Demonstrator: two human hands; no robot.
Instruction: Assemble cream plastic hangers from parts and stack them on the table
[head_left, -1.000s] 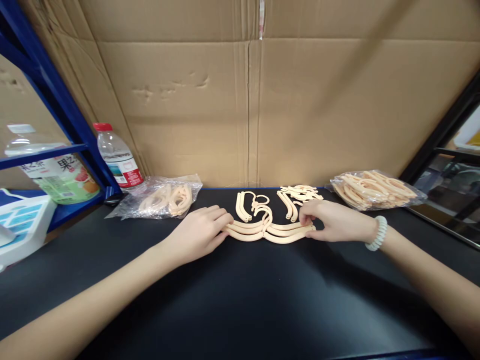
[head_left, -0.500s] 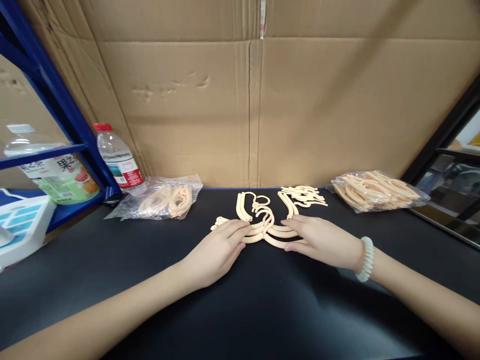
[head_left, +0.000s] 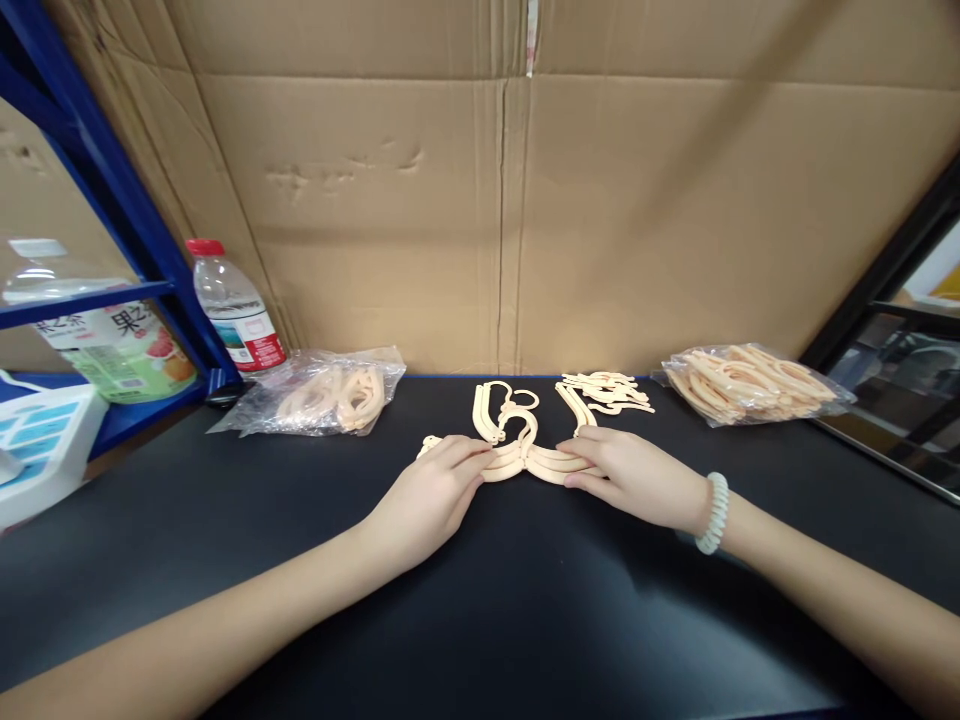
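Note:
Several cream plastic hangers [head_left: 517,455] lie close together on the black table, their hooks overlapping and pointing away from me. My left hand [head_left: 427,495] grips their left arms, fingers over the far side and thumb at the near edge. On the right arms, my right hand [head_left: 637,478] holds in the same way, thumb in front. The outer ends of the arms are hidden under my hands. Just behind are loose curved hanger arms [head_left: 486,412] on the left and more arms [head_left: 576,405] on the right. A small loose hook [head_left: 523,399] lies between them.
A pile of loose hooks [head_left: 609,388] lies at the back. Clear bags of hanger parts stand left [head_left: 330,395] and right [head_left: 750,383]. A red-capped bottle [head_left: 238,310] stands by the blue frame [head_left: 120,190]. Cardboard [head_left: 390,220] closes off the back.
The front hanger has moved back against the others, so the hooks and arms now line up more closely. Both hands have shifted slightly away from me with it.

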